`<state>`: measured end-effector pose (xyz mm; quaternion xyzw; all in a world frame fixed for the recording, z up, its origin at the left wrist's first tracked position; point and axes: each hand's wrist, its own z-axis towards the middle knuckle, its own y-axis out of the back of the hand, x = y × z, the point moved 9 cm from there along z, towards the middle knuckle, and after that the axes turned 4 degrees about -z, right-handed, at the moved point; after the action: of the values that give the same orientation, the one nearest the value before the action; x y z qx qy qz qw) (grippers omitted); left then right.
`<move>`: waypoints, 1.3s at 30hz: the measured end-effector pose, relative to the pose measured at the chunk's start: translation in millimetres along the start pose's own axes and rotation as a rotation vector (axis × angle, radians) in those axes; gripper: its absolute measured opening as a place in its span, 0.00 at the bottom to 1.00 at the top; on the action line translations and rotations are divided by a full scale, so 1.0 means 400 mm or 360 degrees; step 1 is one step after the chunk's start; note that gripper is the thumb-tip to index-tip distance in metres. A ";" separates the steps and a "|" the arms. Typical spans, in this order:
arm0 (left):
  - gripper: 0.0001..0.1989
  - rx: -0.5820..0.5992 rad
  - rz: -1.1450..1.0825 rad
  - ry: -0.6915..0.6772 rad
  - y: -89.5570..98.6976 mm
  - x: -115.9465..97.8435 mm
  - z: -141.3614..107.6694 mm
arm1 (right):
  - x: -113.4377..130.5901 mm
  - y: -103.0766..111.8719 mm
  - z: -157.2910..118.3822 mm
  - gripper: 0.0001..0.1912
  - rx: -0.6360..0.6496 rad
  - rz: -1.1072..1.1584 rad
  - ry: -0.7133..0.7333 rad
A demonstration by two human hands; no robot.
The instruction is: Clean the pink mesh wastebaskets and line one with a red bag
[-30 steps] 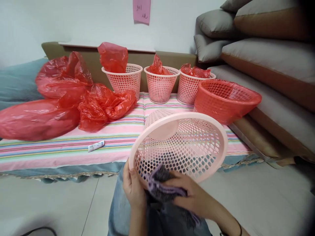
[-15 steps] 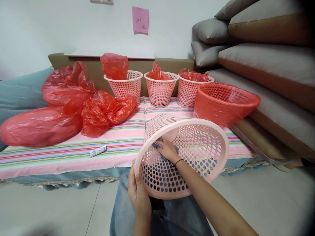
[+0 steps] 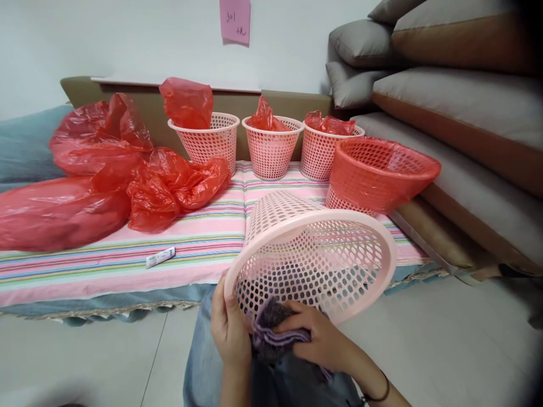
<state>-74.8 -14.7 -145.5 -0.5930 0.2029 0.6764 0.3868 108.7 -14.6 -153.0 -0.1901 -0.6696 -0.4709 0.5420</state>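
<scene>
Withdrawn from the pink mesh basket (image 3: 388, 257), tilted over the striped cover's front edge (image 3: 106, 282), the right hand (image 3: 324, 339) clutches gray cloth (image 3: 275, 312); the left hand (image 3: 232, 336) holds the rim (image 3: 232, 275). If cloth snags, that grip could slip.

From where I stand, the room looks fairly bright, with soft, cool light spread over the pale wall (image 3: 288, 51). Small white glints catch on the red plastic bags (image 3: 63, 212), and the floor (image 3: 102, 350) carries a dull sheen. Shade gathers between the stacked cushions (image 3: 458, 102), which stretch toward the right edge, where the view darkens and smears. The baskets (image 3: 272, 150) look crisp enough; the dark cloth (image 3: 271, 330) is slightly soft.
</scene>
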 end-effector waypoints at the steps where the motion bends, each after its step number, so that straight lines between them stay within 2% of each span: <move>1: 0.22 0.0022 -0.0028 0.0030 -0.002 0.003 0.001 | 0.025 0.004 -0.011 0.25 0.0027 0.0108 0.0056; 4: 0.23 0.0065 -0.0114 0.0088 -0.002 0.003 0.005 | 0.098 0.069 0.012 0.22 -0.0074 0.0177 0.0254; 6: 0.22 0.0062 -0.0131 0.0053 0.005 -0.011 0.008 | 0.114 0.138 0.072 0.23 -0.0273 -0.0088 0.0288; 8: 0.21 0.0042 -0.0131 -0.0019 0.017 -0.034 0.011 | 0.086 0.197 0.152 0.23 -0.0448 -0.0484 0.0168; 10: 0.20 0.0015 -0.0106 -0.0106 0.031 -0.057 0.014 | 0.023 0.228 0.234 0.25 -0.0521 -0.0895 -0.0070; 13: 0.20 0.0024 -0.0006 -0.0184 0.041 -0.078 0.017 | -0.089 0.202 0.323 0.22 -0.0332 -0.1313 -0.0400; 17: 0.24 0.0096 -0.0017 -0.0205 0.031 -0.075 0.022 | -0.167 0.152 0.362 0.19 -0.0259 -0.1393 -0.0527; 22: 0.29 0.0280 -0.0121 -0.0133 -0.025 -0.031 0.003 | -0.213 0.163 0.362 0.21 -0.0373 -0.1398 -0.0739; 24: 0.26 0.0189 -0.0059 -0.0115 -0.031 -0.009 -0.013 | -0.218 0.169 0.362 0.21 -0.0411 -0.1387 -0.0769; 27: 0.21 -0.0047 0.0023 -0.0099 -0.020 0.014 -0.036 | -0.205 0.164 0.359 0.20 -0.0425 -0.1371 -0.0729; 30: 0.21 -0.0122 0.0024 -0.0081 -0.015 0.027 -0.042 | -0.174 0.148 0.341 0.18 -0.0389 -0.1326 -0.0647; 34: 0.21 -0.0175 0.0014 -0.0044 0.002 0.038 -0.030 | -0.118 0.113 0.263 0.19 -0.0310 -0.1225 -0.0520; 39: 0.20 -0.0205 0.0109 -0.0031 0.019 0.044 -0.020 | -0.044 0.038 0.087 0.25 -0.0183 -0.0752 -0.0359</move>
<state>-75.2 -20.3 -165.6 -0.6028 0.1755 0.7066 0.3264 107.3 26.5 -161.4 -0.1103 -0.7238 -0.5974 0.3273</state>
